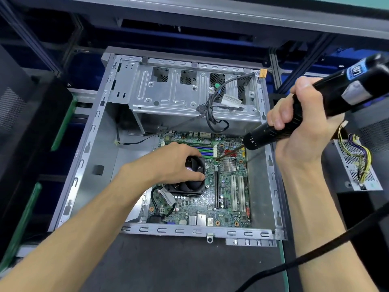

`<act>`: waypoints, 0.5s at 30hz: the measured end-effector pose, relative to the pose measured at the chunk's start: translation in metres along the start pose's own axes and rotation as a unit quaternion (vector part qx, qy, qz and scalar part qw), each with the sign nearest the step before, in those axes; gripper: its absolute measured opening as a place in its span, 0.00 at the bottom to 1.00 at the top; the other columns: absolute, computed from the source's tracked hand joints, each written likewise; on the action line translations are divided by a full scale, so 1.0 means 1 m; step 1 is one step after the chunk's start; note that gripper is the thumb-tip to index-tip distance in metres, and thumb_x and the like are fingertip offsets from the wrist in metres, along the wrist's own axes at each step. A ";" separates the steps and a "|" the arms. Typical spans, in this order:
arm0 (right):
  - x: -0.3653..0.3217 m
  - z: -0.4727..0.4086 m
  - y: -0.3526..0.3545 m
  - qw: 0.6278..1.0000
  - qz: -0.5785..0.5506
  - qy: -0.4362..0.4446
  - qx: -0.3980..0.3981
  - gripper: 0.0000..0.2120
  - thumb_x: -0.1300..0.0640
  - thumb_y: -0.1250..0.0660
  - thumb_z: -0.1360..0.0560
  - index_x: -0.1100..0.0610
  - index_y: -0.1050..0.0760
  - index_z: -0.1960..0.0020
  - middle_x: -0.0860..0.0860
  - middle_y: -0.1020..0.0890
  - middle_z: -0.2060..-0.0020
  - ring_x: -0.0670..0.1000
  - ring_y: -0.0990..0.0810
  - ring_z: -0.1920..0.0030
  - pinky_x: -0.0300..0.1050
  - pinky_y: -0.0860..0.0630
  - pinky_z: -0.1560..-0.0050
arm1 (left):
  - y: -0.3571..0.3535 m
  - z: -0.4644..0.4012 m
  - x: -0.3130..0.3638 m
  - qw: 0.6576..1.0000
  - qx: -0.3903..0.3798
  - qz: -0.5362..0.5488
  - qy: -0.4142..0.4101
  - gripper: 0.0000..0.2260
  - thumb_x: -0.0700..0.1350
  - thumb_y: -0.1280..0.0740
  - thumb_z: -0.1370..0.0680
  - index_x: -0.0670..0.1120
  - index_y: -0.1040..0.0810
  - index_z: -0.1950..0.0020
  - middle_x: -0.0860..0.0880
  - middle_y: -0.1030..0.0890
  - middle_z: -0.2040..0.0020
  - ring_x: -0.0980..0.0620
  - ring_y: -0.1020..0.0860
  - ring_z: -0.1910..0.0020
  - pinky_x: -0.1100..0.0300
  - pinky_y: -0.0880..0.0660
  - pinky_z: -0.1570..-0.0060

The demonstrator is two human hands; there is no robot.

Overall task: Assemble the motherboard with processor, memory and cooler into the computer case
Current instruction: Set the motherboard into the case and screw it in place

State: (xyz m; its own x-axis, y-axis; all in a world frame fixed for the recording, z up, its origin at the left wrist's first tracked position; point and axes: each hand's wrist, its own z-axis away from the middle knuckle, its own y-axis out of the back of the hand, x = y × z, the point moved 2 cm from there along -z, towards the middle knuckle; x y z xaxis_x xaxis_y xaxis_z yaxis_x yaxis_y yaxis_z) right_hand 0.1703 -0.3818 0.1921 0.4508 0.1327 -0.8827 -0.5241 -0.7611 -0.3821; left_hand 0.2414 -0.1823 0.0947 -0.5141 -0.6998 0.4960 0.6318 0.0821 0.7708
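Note:
An open grey computer case lies flat on the bench. Inside it sits the green motherboard, with a black fan cooler and blue and green memory slots. My left hand rests on top of the cooler, fingers wrapped over its rim. My right hand grips a black electric screwdriver, tilted down to the left. Its thin bit touches the board just right of the memory slots, above a small silver heatsink.
A drive cage with loose black cables fills the far half of the case. A power supply with yellow wires lies to the right. The screwdriver's black cord crosses the lower right. Black case panels stand at the left.

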 end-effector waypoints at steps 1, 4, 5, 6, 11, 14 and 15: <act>0.000 0.000 0.000 1.000 0.002 0.001 -0.002 0.08 0.58 0.32 0.26 0.57 0.27 0.62 0.49 0.32 0.78 0.51 0.35 0.79 0.43 0.36 0.70 | 0.000 0.000 0.000 1.000 0.001 0.001 0.000 0.26 0.64 0.29 0.28 0.56 0.25 0.32 0.51 0.18 0.41 0.54 0.27 0.47 0.55 0.24 0.42; -0.001 0.000 -0.003 1.000 0.005 0.005 -0.015 0.07 0.59 0.32 0.26 0.56 0.27 0.62 0.49 0.31 0.77 0.51 0.35 0.79 0.43 0.36 0.71 | 0.000 0.000 0.000 1.000 0.004 0.009 -0.002 0.25 0.64 0.29 0.28 0.56 0.23 0.34 0.52 0.17 0.42 0.56 0.27 0.50 0.56 0.23 0.44; -0.002 0.000 -0.003 1.000 0.007 0.006 -0.018 0.07 0.59 0.32 0.26 0.56 0.27 0.62 0.49 0.31 0.77 0.51 0.35 0.79 0.43 0.36 0.71 | 0.000 0.000 0.000 1.000 0.003 0.008 -0.002 0.25 0.65 0.29 0.28 0.56 0.23 0.34 0.52 0.17 0.42 0.55 0.27 0.50 0.55 0.23 0.44; -0.002 0.000 -0.004 1.000 0.008 0.006 -0.020 0.07 0.59 0.32 0.26 0.56 0.27 0.62 0.49 0.31 0.77 0.51 0.35 0.79 0.43 0.36 0.71 | 0.000 0.000 0.000 1.000 0.002 0.006 -0.001 0.26 0.65 0.29 0.28 0.56 0.23 0.34 0.52 0.17 0.42 0.55 0.26 0.49 0.55 0.23 0.43; 0.000 0.001 -0.007 1.000 0.010 -0.004 -0.014 0.07 0.58 0.32 0.27 0.55 0.27 0.63 0.48 0.32 0.78 0.51 0.36 0.79 0.44 0.37 0.70 | 0.000 0.000 0.000 1.000 0.002 0.004 -0.005 0.26 0.66 0.29 0.29 0.56 0.23 0.34 0.52 0.17 0.42 0.51 0.21 0.46 0.56 0.23 0.44; 0.000 0.001 -0.010 1.000 0.007 -0.007 -0.020 0.07 0.58 0.32 0.27 0.54 0.26 0.63 0.48 0.32 0.78 0.51 0.36 0.79 0.44 0.37 0.70 | 0.000 0.000 0.000 1.000 0.002 0.002 -0.003 0.27 0.66 0.30 0.29 0.56 0.23 0.33 0.51 0.17 0.41 0.50 0.21 0.44 0.56 0.23 0.43; 0.000 0.001 -0.010 1.000 0.007 -0.008 -0.027 0.07 0.58 0.32 0.27 0.54 0.25 0.64 0.48 0.32 0.78 0.51 0.36 0.79 0.43 0.37 0.70 | 0.000 0.000 0.000 1.000 0.002 0.002 -0.002 0.27 0.66 0.30 0.29 0.56 0.23 0.33 0.51 0.18 0.40 0.50 0.21 0.44 0.56 0.23 0.43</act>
State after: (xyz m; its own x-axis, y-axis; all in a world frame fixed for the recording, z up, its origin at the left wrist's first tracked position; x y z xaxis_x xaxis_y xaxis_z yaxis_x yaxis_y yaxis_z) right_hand 0.1746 -0.3731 0.1961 0.4322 0.1317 -0.8921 -0.4904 -0.7959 -0.3551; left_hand 0.2418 -0.1824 0.0944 -0.5142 -0.6961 0.5011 0.6322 0.0872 0.7699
